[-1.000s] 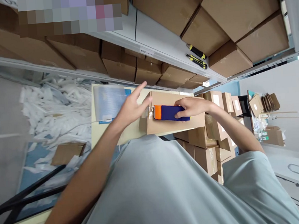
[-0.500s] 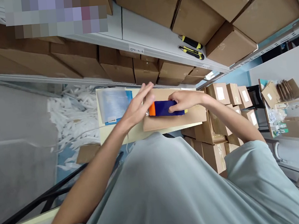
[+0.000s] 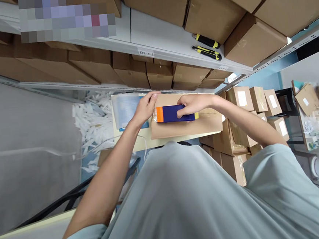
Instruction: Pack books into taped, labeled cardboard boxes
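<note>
The right hand (image 3: 195, 103) grasps a tape dispenser (image 3: 171, 113), fingers and thumb closed around its 3 o'clock half; the rest reaches toward 9 o'clock. The left hand (image 3: 144, 109) sits at the dispenser's 10 o'clock, by the end of the cardboard box (image 3: 182, 128); I cannot tell whether its fingers grip the edge.

The dispenser is a long navy-blue block, orange at its 9 o'clock end, with a bit of yellow at 3 o'clock, aligned along the box top. Bare cardboard gives room at 6 o'clock and 3 o'clock. The box's near side lies close to the surface (image 3: 138, 144) edge; a shelf (image 3: 163, 27) stands toward 12 o'clock.
</note>
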Action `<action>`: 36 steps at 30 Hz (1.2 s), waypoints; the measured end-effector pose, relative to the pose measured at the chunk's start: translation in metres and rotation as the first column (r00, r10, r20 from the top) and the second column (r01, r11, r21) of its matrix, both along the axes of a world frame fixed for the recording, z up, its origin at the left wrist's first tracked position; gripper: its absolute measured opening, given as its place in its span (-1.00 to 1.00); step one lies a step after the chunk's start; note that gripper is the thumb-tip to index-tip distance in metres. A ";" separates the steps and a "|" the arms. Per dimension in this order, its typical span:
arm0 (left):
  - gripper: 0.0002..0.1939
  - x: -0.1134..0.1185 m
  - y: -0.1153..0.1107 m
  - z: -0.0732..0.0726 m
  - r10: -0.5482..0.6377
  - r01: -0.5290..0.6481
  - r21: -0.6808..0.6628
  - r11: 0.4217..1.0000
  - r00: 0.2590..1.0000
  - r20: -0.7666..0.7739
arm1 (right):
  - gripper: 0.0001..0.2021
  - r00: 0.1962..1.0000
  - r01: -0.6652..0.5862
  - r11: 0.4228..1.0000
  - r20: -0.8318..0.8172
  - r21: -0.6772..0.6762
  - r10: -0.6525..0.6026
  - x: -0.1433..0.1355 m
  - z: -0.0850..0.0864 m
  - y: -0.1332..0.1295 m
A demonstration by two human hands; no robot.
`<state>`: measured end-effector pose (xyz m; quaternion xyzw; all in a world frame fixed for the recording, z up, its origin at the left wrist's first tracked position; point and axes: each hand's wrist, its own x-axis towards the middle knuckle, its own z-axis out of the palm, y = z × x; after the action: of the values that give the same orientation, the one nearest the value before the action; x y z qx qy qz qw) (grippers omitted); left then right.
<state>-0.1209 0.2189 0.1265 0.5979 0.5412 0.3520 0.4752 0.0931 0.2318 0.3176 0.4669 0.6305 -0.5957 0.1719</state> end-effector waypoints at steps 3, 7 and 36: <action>-0.35 0.004 -0.002 0.005 0.004 -0.004 0.010 1.000 1.000 -0.010 | -0.80 1.000 -0.014 1.000 -0.025 0.003 0.015 0.009 0.002 0.001; -0.31 0.008 -0.003 0.012 0.009 -0.009 -0.013 1.000 0.999 -0.054 | -0.83 0.999 0.032 0.999 -0.014 -0.004 -0.032 0.043 0.018 -0.002; -0.40 0.029 -0.006 0.005 0.214 -0.188 0.108 0.976 0.915 -0.343 | -0.46 0.986 0.035 0.999 0.164 -0.036 -0.028 0.374 0.026 -0.026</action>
<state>-0.0923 0.2130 0.1318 0.6095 0.6628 0.3056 0.3096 0.4674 0.2053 0.3433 0.5207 0.5953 -0.5700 0.2224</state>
